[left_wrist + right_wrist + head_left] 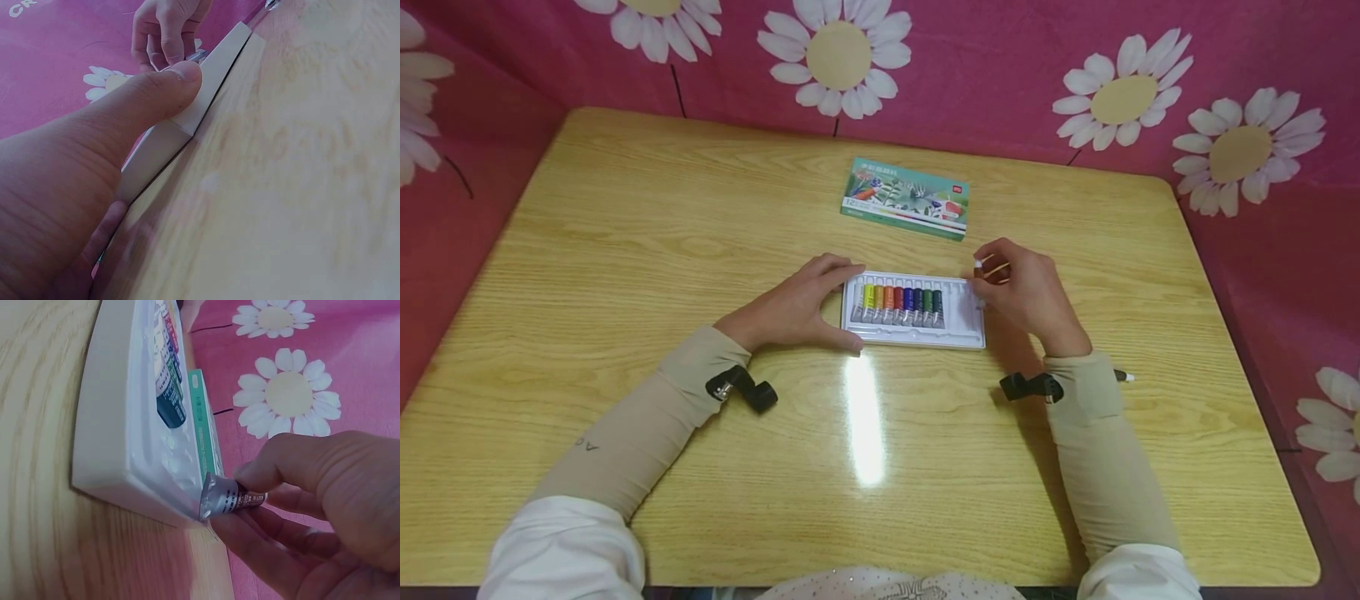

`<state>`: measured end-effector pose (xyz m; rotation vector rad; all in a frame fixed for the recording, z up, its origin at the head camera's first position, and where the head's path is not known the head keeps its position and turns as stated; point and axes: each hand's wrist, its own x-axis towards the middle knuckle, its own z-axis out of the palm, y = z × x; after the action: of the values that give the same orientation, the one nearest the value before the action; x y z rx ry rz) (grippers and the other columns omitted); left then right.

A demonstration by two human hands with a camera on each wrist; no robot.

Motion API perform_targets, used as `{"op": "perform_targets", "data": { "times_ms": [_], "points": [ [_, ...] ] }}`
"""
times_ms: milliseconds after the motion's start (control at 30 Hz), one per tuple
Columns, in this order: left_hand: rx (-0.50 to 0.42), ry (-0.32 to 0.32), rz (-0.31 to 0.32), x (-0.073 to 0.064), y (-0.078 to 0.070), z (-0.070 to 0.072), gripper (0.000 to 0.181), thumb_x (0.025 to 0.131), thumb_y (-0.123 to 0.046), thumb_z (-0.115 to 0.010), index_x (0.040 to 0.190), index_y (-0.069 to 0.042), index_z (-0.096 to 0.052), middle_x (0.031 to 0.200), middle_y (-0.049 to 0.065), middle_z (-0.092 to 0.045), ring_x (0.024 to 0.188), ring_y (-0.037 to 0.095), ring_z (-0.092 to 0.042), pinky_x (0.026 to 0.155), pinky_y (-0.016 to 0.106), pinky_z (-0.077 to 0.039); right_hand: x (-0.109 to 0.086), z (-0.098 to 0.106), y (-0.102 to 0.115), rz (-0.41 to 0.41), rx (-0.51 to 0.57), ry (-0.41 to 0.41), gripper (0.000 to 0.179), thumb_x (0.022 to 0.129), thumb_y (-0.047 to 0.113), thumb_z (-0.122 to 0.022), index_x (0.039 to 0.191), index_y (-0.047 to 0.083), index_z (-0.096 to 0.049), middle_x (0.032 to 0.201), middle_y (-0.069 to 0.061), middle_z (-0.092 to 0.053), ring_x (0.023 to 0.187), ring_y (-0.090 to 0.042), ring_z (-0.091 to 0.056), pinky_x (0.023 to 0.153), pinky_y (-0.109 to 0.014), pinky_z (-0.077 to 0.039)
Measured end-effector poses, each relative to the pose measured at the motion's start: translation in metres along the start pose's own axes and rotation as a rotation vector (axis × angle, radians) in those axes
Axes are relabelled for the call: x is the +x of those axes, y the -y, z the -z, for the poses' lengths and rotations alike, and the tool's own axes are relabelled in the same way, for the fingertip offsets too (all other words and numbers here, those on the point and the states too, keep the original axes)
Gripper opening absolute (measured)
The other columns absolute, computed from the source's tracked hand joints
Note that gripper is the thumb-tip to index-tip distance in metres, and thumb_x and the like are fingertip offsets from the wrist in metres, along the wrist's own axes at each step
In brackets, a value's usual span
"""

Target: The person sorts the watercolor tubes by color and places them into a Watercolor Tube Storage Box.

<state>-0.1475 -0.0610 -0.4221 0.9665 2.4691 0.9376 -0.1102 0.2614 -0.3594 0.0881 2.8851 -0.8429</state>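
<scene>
A white plastic tray (962, 337) holds a row of small paint tubes (898, 307), from white and yellow through red and blue to dark green; the slots at its right end hold none. My left hand (801, 304) grips the tray's left end, thumb on the near edge and fingers at the far edge. In the left wrist view, the thumb (169, 90) presses the tray's wall. My right hand (1026, 287) pinches a brown paint tube (231, 499) between thumb and fingers. Its flat silver end is right at the tray's right rim, the cap side pointing away.
A green paint box (906, 198) with a flower picture lies behind the tray on the wooden table (662, 217). Beside the right sleeve, a dark tube with a white cap (1124, 376) peeks out, mostly hidden. A pink flowered cloth (970, 67) hangs around the table.
</scene>
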Motion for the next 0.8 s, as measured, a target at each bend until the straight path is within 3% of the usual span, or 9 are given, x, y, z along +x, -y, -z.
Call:
{"op": "perform_targets", "data": {
  "times_ms": [367, 600, 800],
  "points": [
    [0.001, 0.003, -0.008, 0.0, 0.0, 0.0, 0.117, 0.071, -0.068, -0.086, 0.163, -0.02, -0.033, 0.165, 0.003, -0.032, 0.154, 0.023, -0.032, 0.128, 0.046, -0.032, 0.0, -0.005, 0.004, 0.006, 0.012, 0.044, 0.036, 0.096, 0.019, -0.073, 0.129, 0.011, -0.062, 0.125, -0.014, -0.069, 0.114, -0.032, -0.068, 0.099, -0.049, -0.059],
    [0.0, 0.004, -0.003, 0.0, 0.0, 0.0, 0.116, 0.071, -0.068, -0.085, 0.163, -0.02, -0.033, 0.166, 0.003, -0.032, 0.154, 0.023, -0.032, 0.129, 0.046, -0.032, -0.001, -0.012, 0.009, 0.011, -0.043, 0.08, 0.036, 0.096, 0.021, -0.072, 0.131, 0.013, -0.063, 0.119, -0.015, -0.069, 0.107, -0.031, -0.06, 0.093, -0.043, -0.054],
    [-0.001, 0.008, 0.002, 0.001, 0.0, 0.0, 0.116, 0.072, -0.067, -0.085, 0.163, -0.02, -0.032, 0.166, 0.004, -0.031, 0.154, 0.023, -0.032, 0.128, 0.047, -0.032, -0.002, -0.016, 0.012, 0.009, -0.023, 0.116, 0.035, 0.097, 0.02, -0.073, 0.129, 0.013, -0.063, 0.119, -0.015, -0.069, 0.106, -0.03, -0.061, 0.095, -0.043, -0.055]
  ]
}}
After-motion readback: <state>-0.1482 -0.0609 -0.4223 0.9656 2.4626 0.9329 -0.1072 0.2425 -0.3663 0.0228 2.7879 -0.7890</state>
